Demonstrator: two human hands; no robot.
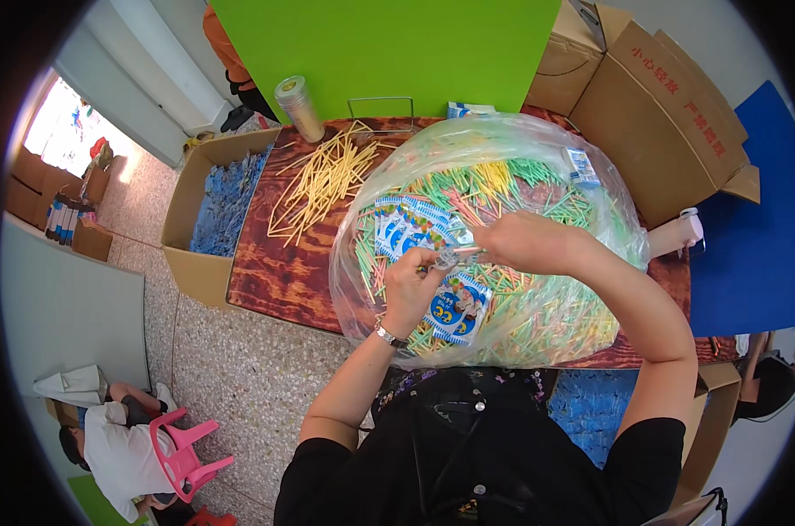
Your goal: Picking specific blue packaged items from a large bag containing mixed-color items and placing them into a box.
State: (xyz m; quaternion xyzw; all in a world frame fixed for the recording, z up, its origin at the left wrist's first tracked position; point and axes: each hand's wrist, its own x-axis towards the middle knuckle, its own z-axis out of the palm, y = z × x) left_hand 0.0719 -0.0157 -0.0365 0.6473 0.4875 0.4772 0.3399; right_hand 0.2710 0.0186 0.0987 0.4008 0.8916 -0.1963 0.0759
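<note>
A large clear plastic bag (621, 197) lies opened out before me, full of thin pink, green and yellow sticks (502, 181). Above it, my left hand (409, 285) pinches the edge of a small clear packet (448, 259). My right hand (524, 243) is closed at the packet's other side, with a few thin pale sticks (467, 251) running from its fingertips to the packet's mouth. How far they reach inside is too small to tell. Flat blue-and-white printed packets (406, 226) are piled beyond my left hand, and more printed packets (459, 307) lie just right of it.
Loose yellow sticks (323, 180) spread over the table's left side, near a clear cup (299, 110). Cardboard boxes (196, 272) with blue packets flank the table. A pale bottle (676, 235) lies at right. A person (121, 447) sits by a pink chair (182, 451).
</note>
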